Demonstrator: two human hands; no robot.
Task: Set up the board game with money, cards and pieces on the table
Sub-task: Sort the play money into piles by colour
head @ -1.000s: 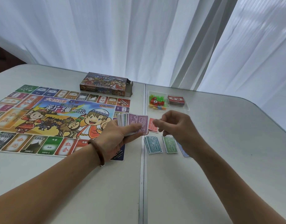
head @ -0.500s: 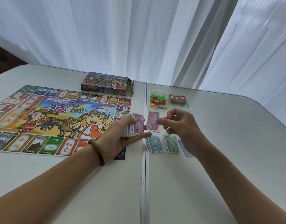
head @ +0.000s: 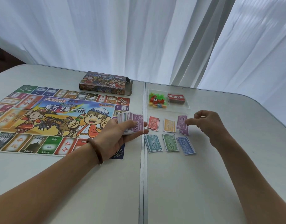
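- Your left hand (head: 121, 136), in the middle of the frame, is clamped on the stack of notes (head: 131, 122), with the thumb on top and the fingers curled below. The notes are fanned a little, I think so that the top one slides off easily.
- Your right hand (head: 206, 125), right of centre, pinches one purple note (head: 181, 122) by its right edge between thumb and forefinger. The other fingers are loosely curled.
- This note hangs tilted just over the purple pile (head: 184, 132), which lies directly left of your right fingertips.
- The sorted money lies on the counter (head: 171, 183) between your two hands, in two rows. The red pile (head: 153, 123), the orange pile (head: 169, 125) and the purple one are in the upper row. The teal pile (head: 152, 143), the green pile (head: 170, 142) and the blue pile (head: 185, 145) are in the lower row.
- Each colour lies apart from its neighbours, probably one pile for each value, so that paying is quick later.
- The game board (head: 50, 120) lies flat at the left of the frame, and its lower right corner is hidden under your left wrist. The open box (head: 105, 82) stands above it.
- The clear tray (head: 185, 109), just above the piles, holds the coloured pieces (head: 156, 100) on its left side and the red card deck (head: 176, 98) on its right side. Neither is set out yet.
- My judgement: you are in the middle of sorting the money, and a good part of the stack remains.
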